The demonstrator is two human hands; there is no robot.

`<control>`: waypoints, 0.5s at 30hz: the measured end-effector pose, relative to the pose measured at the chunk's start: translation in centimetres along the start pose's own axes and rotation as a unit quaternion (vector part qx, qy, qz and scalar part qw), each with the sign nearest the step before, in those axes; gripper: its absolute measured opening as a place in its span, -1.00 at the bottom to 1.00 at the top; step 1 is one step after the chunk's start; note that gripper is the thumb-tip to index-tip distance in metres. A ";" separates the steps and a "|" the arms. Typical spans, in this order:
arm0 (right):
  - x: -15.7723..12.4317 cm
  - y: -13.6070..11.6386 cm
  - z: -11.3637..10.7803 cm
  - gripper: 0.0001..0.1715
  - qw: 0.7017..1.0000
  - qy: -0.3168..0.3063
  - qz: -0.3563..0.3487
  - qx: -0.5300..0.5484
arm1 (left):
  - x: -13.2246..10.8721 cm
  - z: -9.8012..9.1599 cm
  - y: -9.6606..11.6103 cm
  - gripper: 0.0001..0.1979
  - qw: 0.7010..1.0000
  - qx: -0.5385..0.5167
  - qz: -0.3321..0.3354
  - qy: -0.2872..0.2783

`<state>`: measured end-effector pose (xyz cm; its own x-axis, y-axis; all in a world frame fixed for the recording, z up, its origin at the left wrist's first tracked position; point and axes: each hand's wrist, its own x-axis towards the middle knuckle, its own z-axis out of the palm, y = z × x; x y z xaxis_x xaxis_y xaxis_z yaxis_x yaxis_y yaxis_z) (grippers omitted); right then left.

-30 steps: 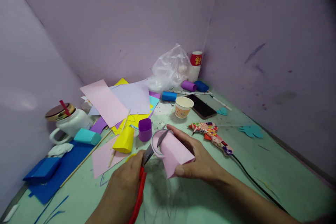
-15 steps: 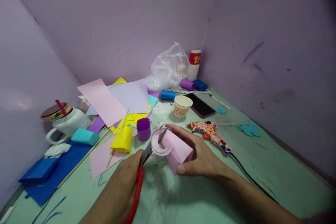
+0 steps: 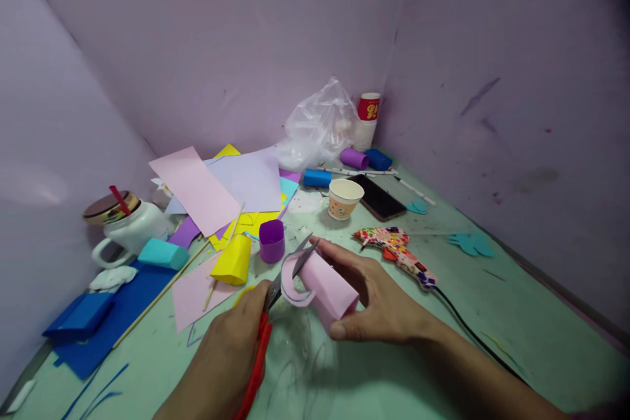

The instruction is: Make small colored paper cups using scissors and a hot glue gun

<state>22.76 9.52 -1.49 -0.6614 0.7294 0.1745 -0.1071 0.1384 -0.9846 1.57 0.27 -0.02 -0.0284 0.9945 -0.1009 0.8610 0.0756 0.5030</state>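
My left hand (image 3: 235, 341) is closed round the handles of red scissors (image 3: 256, 367). The scissor blades are parted, with a curled pink strip at the end of a pink paper tube (image 3: 331, 289) between them. Fingers and thumb of my right hand (image 3: 378, 295) grip that tube from its right side. Just beyond the blades stands a purple paper cup shape (image 3: 272, 241), and a yellow paper tube (image 3: 233, 260) lies to its left.
A floral glue gun (image 3: 398, 249) with a black cord lies at the right. Behind are a paper cup (image 3: 344, 200), a phone (image 3: 378, 197) and a plastic bag (image 3: 319, 125). Paper sheets (image 3: 197, 190) and a white mug (image 3: 142, 230) are at the left.
The scissor blades have opened wider around the curled pink strip. The strip and tube have tilted slightly downward to the left, and the view has shifted a little.
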 end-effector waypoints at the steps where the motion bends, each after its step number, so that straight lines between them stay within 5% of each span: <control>1: 0.0 0.0 0.0 0.14 1.000 -0.001 0.002 0.003 | 0.0 0.0 0.0 -0.50 1.000 0.003 -0.003 -0.010; 5: 0.1 0.0 -0.1 0.20 0.999 0.013 0.019 0.048 | -0.1 -0.3 0.1 -0.46 1.000 0.013 0.009 -0.028; 11: 0.6 0.3 -0.2 -0.03 0.986 0.018 0.004 0.167 | 0.0 -0.5 0.3 -0.53 0.998 -0.033 0.041 -0.015; 15: 0.4 0.6 0.0 -0.02 0.987 -0.010 -0.004 0.163 | 0.0 -1.2 1.1 -0.54 0.996 -0.049 0.076 -0.016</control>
<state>22.47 9.91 -1.97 -0.6742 0.7150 0.1851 -0.3436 -0.0818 -0.9355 1.93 0.43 1.53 0.1154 0.9924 -0.0432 0.8005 -0.0672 0.5956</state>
